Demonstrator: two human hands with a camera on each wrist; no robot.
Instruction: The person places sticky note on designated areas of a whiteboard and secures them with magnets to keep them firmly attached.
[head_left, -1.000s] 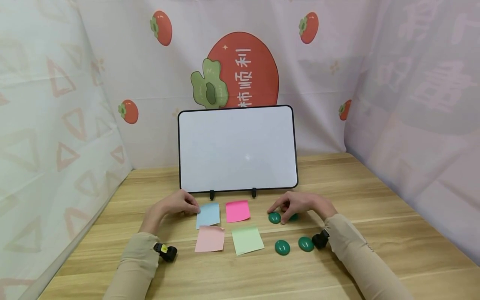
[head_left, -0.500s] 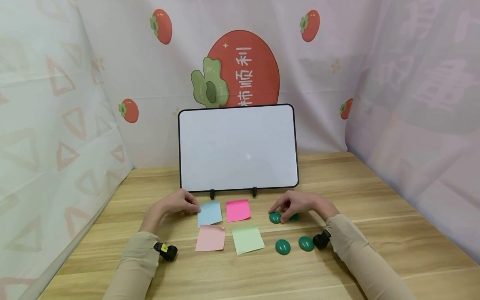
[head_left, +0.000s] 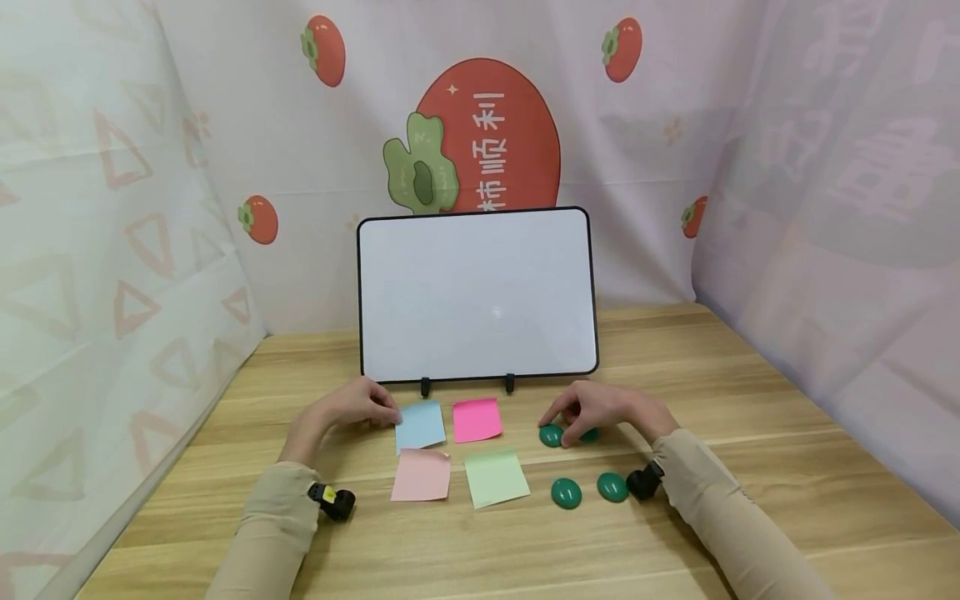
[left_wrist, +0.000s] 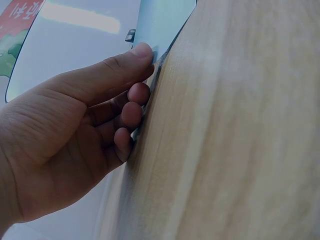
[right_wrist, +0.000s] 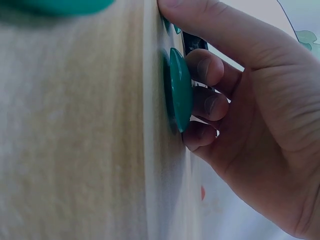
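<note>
At its left edge, a light blue sticky note (head_left: 420,425) is pinched between the thumb and index finger of my left hand (head_left: 360,405). The left wrist view shows that note (left_wrist: 162,22) lifted a little off the table at the thumb, the other fingers curled below. My right hand (head_left: 592,408) has its index fingertip and thumb on either side of a green domed magnet (head_left: 551,436). Under its other fingers lies a second green magnet (head_left: 590,435), partly hidden; the right wrist view shows this magnet (right_wrist: 181,91) resting on the wood, beside the curled fingers.
A whiteboard (head_left: 480,292) stands upright on small black feet behind the hands. On the table (head_left: 480,558) lie a hot pink note (head_left: 477,420), a pale pink note (head_left: 422,476) and a light green note (head_left: 497,479). Two more green magnets (head_left: 566,493) sit nearer the front.
The blue note has turned slightly, its lower right corner shifting right and up. Both hands stay almost in place, and the head view tilts down very slightly.
</note>
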